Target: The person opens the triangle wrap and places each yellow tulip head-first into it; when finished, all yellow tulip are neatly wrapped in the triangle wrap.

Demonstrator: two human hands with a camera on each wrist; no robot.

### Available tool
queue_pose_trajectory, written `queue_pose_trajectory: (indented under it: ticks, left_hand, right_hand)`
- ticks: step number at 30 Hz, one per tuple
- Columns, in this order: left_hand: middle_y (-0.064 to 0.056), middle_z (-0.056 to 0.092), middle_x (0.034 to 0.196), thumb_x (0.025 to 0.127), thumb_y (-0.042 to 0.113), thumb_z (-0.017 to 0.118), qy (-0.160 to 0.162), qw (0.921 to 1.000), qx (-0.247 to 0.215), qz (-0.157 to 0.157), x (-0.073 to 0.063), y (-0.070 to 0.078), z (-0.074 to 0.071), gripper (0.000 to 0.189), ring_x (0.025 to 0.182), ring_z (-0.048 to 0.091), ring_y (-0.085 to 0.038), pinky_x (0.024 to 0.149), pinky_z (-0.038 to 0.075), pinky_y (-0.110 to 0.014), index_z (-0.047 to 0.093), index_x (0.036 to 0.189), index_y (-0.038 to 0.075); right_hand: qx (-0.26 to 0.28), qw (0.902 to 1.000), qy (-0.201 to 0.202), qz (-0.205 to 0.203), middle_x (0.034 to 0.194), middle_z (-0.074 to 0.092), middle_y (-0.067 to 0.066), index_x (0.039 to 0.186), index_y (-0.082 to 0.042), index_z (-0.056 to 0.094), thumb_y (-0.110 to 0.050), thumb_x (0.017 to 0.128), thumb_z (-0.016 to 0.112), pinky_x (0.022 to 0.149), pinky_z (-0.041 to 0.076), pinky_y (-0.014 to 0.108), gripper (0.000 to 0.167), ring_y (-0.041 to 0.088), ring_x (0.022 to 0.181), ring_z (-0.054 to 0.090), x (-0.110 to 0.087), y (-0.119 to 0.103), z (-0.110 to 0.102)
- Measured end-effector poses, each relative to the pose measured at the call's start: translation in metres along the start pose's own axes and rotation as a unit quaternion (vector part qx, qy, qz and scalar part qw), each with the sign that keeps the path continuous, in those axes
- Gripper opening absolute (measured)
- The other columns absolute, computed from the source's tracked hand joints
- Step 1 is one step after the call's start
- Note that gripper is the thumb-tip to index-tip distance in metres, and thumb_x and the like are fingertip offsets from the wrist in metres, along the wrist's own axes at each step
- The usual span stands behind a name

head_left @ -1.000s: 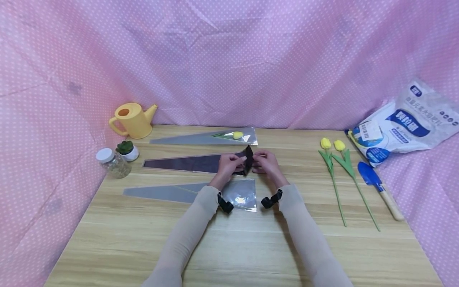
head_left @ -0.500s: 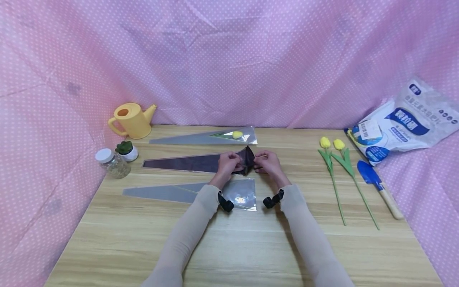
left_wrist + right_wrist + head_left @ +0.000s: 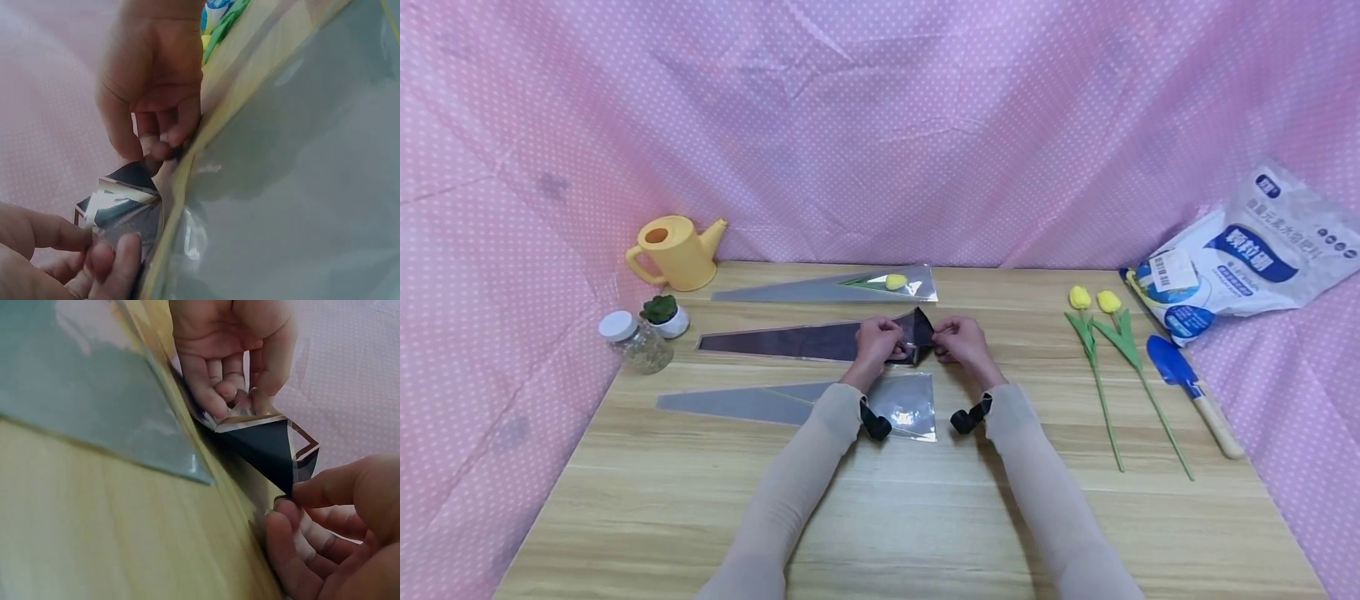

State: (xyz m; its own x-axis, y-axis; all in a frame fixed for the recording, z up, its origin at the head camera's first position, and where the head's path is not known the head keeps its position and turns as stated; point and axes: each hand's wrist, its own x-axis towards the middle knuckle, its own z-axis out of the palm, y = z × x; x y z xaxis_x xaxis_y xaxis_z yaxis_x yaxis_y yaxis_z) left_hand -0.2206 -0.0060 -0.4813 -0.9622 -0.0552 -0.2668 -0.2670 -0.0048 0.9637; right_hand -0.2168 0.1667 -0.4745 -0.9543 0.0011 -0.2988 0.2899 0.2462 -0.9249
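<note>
A dark, tapering flower sleeve (image 3: 797, 341) lies across the table, narrow end to the left. Its wide mouth is raised and spread between my two hands. With thumb and fingers, my left hand (image 3: 876, 343) pinches the film just behind the mouth. At the mouth's right edge my right hand (image 3: 961, 340) pinches the rim, its fingertips meeting at a dark corner (image 3: 265, 450) in the right wrist view. Nearer me lies a clear sleeve (image 3: 737, 402), partly under my left forearm. Behind the dark one, another clear sleeve (image 3: 775, 292) holds a yellow tulip (image 3: 895, 282).
Two yellow tulips (image 3: 1097, 375) lie at the right, beside a blue trowel (image 3: 1180, 367) and a large white bag (image 3: 1247, 258). At the left stand a yellow watering can (image 3: 681, 254), a small potted succulent (image 3: 662, 315) and a lidded jar (image 3: 643, 346). Pink dotted cloth encloses the table.
The dark sleeve's mouth has gone from a narrow upright fold to a wider, bulging shape, pulled slightly right. My left thumb has drawn back from the rim; my right hand has edged right.
</note>
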Motion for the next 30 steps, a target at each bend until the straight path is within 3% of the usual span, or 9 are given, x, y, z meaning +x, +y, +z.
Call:
queue_pose_trajectory:
  ticks: [9, 19, 28, 30]
  left_hand:
    - [-0.001, 0.059, 0.056, 0.084, -0.005, 0.061, -0.006, 0.9981, 0.057, 0.025, 0.002, -0.004, -0.001, 0.015, 0.04, 0.053, -0.007, 0.042, 0.053, -0.021, 0.073, 0.092, -0.009]
    - [-0.001, 0.06, 0.059, 0.083, -0.006, 0.061, 0.009, 0.9977, 0.062, 0.024, 0.002, -0.003, -0.001, 0.012, 0.04, 0.053, -0.006, 0.042, 0.053, -0.022, 0.073, 0.088, -0.009]
    - [-0.002, 0.061, 0.064, 0.083, -0.007, 0.062, 0.014, 0.9977, 0.06, 0.028, 0.001, -0.004, 0.0, 0.012, 0.042, 0.054, -0.006, 0.044, 0.054, -0.022, 0.073, 0.088, -0.009]
    - [-0.001, 0.061, 0.063, 0.083, -0.007, 0.063, 0.015, 0.9975, 0.062, 0.029, 0.0, -0.003, 0.0, 0.012, 0.041, 0.054, -0.006, 0.043, 0.053, -0.022, 0.073, 0.088, -0.009]
  right_hand:
    - [-0.111, 0.9934, -0.002, -0.027, 0.071, 0.062, 0.001, 0.101, 0.008, 0.065, 0.0, 0.087, 0.067, 0.048, 0.053, 0.021, 0.016, 0.007, 0.052, 0.056, 0.005, -0.002, -0.006]
    - [-0.125, 0.9906, -0.012, -0.055, 0.084, 0.069, 0.01, 0.111, 0.003, 0.066, -0.016, 0.095, 0.064, 0.056, 0.058, 0.026, 0.024, 0.011, 0.062, 0.062, -0.004, -0.003, -0.013]
    - [-0.14, 0.9844, 0.042, -0.097, 0.1, 0.069, 0.02, 0.116, 0.002, 0.065, -0.019, 0.097, 0.061, 0.062, 0.056, 0.024, 0.029, 0.019, 0.073, 0.066, -0.029, -0.001, -0.047]
    - [-0.146, 0.9821, 0.054, -0.107, 0.105, 0.069, 0.023, 0.117, 0.004, 0.064, -0.018, 0.097, 0.061, 0.064, 0.056, 0.022, 0.03, 0.015, 0.075, 0.065, -0.035, 0.001, -0.057]
